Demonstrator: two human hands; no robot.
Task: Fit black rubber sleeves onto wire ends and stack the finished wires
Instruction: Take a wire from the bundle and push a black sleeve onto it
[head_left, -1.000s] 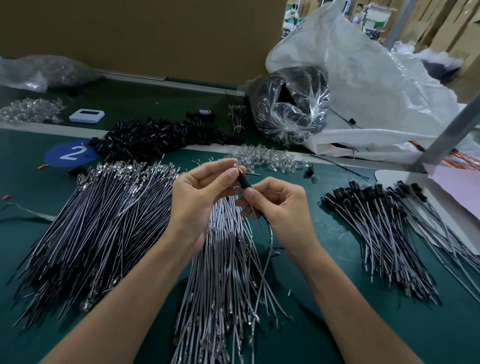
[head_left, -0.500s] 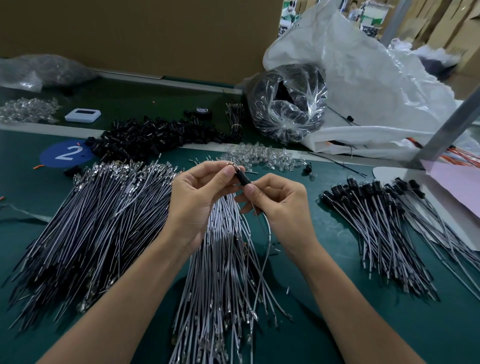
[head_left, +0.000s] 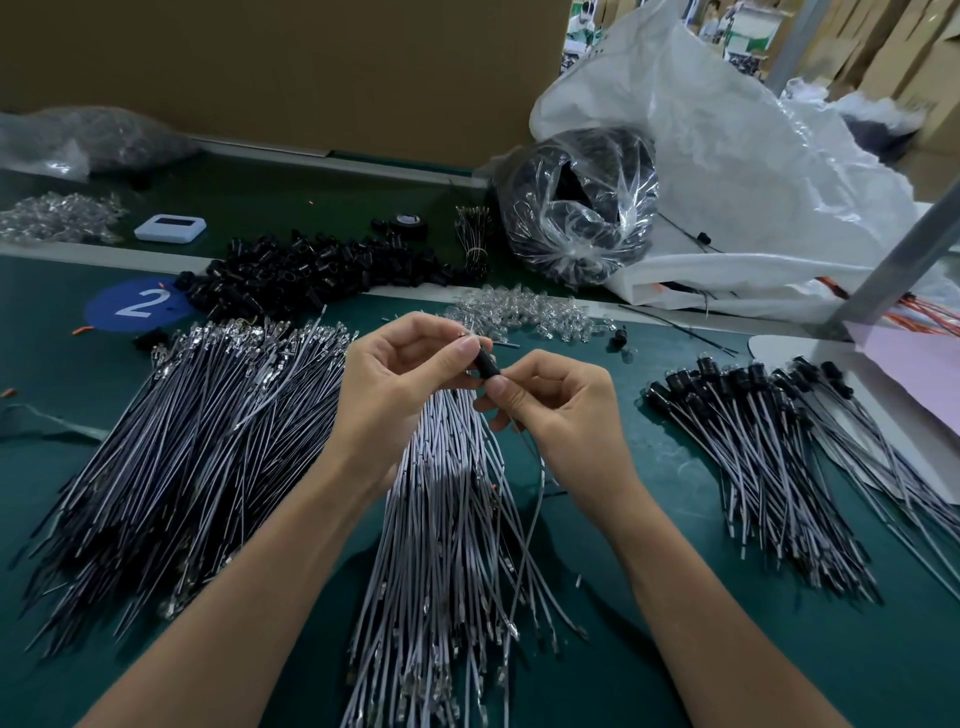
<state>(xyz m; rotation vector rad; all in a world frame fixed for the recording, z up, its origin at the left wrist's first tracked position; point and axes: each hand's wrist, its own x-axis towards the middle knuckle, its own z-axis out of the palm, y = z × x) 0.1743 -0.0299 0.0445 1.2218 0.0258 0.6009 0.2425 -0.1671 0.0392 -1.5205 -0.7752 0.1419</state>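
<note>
My left hand (head_left: 400, 379) and my right hand (head_left: 556, 405) meet above the middle of the green table. Between their fingertips is a black rubber sleeve (head_left: 487, 365) on the end of a thin grey wire (head_left: 535, 499) that hangs down under my right hand. My left thumb and forefinger pinch the wire's tip at the sleeve's upper end; my right thumb and forefinger pinch its lower end. A big fan of bare wires (head_left: 197, 441) lies left, another bundle (head_left: 447, 519) beneath my hands. Finished wires with black sleeves (head_left: 769, 441) lie stacked at right.
A heap of loose black sleeves (head_left: 322, 273) and clear small parts (head_left: 524, 314) lie behind my hands. Farther back are a plastic bag of black parts (head_left: 576, 202), a large white sack (head_left: 753, 171), a white device (head_left: 170, 228), and a grey metal post (head_left: 893, 260) at right.
Both hands stay together on the same sleeve and wire; the fingers have shifted only slightly along the sleeve.
</note>
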